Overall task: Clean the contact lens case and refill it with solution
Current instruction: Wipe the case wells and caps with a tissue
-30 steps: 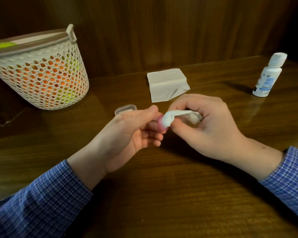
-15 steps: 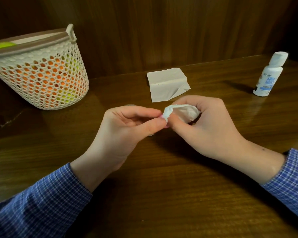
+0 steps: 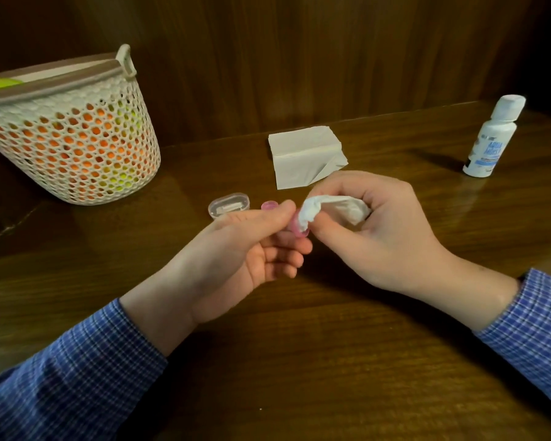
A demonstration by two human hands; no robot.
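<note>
My left hand pinches a small pink contact lens case between thumb and fingers, above the middle of the wooden table. My right hand grips a crumpled white tissue, and the tissue's tip presses into the pink case. Most of the case is hidden by my fingers and the tissue. A small pink cap lies on the table just behind my left thumb. The white solution bottle stands capped at the far right, away from both hands.
A clear plastic oval box lies behind my left hand. A folded white tissue rests further back. A white mesh basket with orange and green items stands at the back left. A dark wooden wall runs behind the table.
My left hand has turned palm-up again, so the pink case and the clear box behind it show. The right hand kept the tissue against the case, shifting slightly.
</note>
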